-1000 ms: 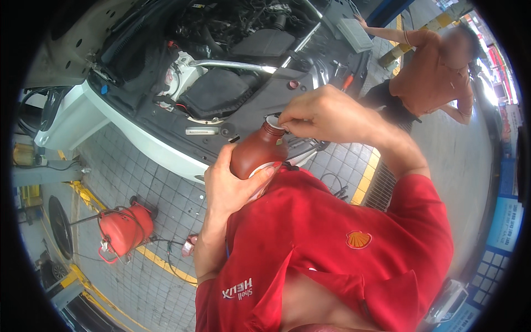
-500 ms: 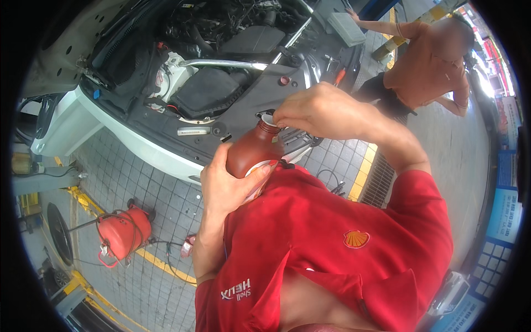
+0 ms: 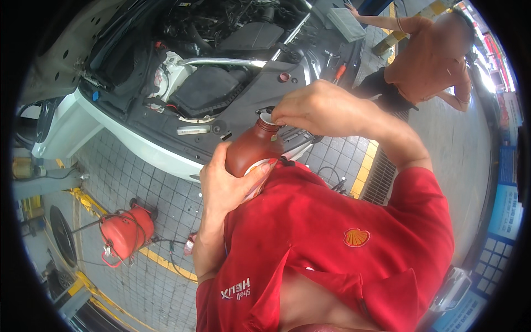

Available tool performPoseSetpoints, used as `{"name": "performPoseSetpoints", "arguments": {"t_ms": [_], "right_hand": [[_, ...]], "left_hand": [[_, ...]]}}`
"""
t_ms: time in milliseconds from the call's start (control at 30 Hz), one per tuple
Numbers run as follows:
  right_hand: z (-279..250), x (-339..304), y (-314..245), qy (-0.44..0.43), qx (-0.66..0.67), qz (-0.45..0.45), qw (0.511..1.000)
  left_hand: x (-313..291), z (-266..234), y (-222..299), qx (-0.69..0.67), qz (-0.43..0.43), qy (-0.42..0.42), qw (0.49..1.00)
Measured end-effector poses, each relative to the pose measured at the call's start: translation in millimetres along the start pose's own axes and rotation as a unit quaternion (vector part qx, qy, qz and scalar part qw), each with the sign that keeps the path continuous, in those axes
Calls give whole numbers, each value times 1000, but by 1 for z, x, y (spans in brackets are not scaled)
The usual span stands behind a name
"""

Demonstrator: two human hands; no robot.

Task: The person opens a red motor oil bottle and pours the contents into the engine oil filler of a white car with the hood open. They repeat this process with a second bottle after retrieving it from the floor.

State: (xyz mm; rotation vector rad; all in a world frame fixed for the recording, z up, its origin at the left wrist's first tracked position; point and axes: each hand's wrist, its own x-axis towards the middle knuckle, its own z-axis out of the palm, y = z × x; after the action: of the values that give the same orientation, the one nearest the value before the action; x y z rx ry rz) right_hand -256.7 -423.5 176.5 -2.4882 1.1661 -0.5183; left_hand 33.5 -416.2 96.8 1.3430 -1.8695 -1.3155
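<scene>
Not much has changed in the last second. The whole view slid just a little, so things sit a bit further left than before. The two hands look almost the same as they did.

The reddish-brown bottle (image 3: 249, 148) is in the middle of the frame, in front of the red shirt (image 3: 332, 210). It leans, with its neck (image 3: 268, 127) toward the top of the frame. The left hand (image 3: 221, 180) has its grip wrapped around the bottle's side, thumb across the label. The right hand (image 3: 315, 110) has a narrow grip, with finger and thumb close together at the edge of the bottle's mouth. Something pale (image 3: 266, 118) shows at the mouth. I can't tell if the fingertips are pinching it, because the hand hides that spot.

Since the right hand has not left the mouth, I think the small finger work there is not done yet. The left hand seems to be keeping the bottle steady for it.

A small red cap (image 3: 284, 77) lies on the dark part of the car (image 3: 138, 149), above the right hand in the frame. A tool with an orange-red handle (image 3: 339, 72) is near it. At the upper right, the other person (image 3: 417, 69) still has one hand out by a pale, flat panel (image 3: 347, 25).
</scene>
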Motion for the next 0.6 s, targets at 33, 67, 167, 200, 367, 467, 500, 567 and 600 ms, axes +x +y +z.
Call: {"name": "performPoseSetpoints", "arguments": {"t_ms": [33, 67, 167, 200, 367, 467, 500, 567, 600], "right_hand": [[1, -1, -1, -3, -4, 2, 1000], [1, -2, -2, 4, -19, -4, 1000], [4, -4, -5, 19, -55, -17, 998], [5, -5, -7, 20, -62, -18, 998], [9, -6, -10, 47, -65, -28, 996], [8, -7, -8, 42, -45, -18, 998], [8, -6, -5, 47, -22, -18, 999], [6, -6, -2, 49, 5, -17, 999], [6, -7, -1, 47, 8, -16, 999]], "left_hand": [[0, 0, 0, -1, 3, 1, 1000], [0, 0, -1, -3, 2, 1, 1000], [0, 1, -2, -5, 3, 3, 1000], [0, 1, -2, -4, 4, 4, 1000], [-3, 0, -1, 2, 18, 4, 1000], [-3, -1, -1, 2, 13, -1, 1000], [-3, -2, -1, -4, 10, -4, 1000], [-2, -2, -1, -13, 12, -6, 1000], [0, -1, -1, -17, 17, -4, 1000]]}}
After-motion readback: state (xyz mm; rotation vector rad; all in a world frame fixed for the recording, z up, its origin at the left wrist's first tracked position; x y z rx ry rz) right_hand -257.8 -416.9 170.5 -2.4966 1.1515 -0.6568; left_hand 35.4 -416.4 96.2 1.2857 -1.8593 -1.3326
